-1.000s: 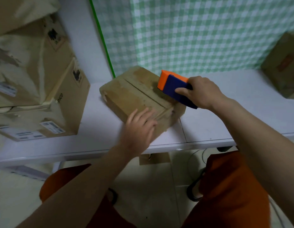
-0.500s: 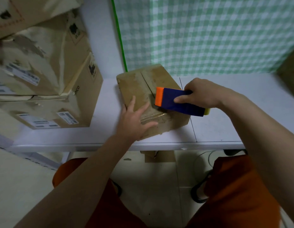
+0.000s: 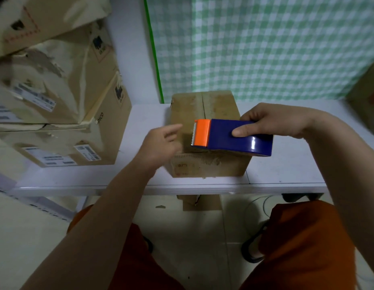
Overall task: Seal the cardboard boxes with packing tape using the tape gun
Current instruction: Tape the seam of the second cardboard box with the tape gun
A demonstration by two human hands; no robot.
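Two hands work over a cardboard box (image 3: 205, 130): right hand (image 3: 272, 120) grips the tape gun (image 3: 232, 136), left hand (image 3: 161, 143) hovers loose-fingered.

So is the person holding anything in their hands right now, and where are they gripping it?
The right hand grips the tape gun by its blue body, away from the orange toothed end. The left hand holds nothing, fingers relaxed beside the cardboard box.

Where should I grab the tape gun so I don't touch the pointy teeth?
Grab the tape gun by its blue body, coming from the rounded back end on the right, as the right hand does: thumb on the near side, fingers behind. The jagged metal blade sits at the orange front end, pointing left, so that grip probably keeps fingers well away from it.
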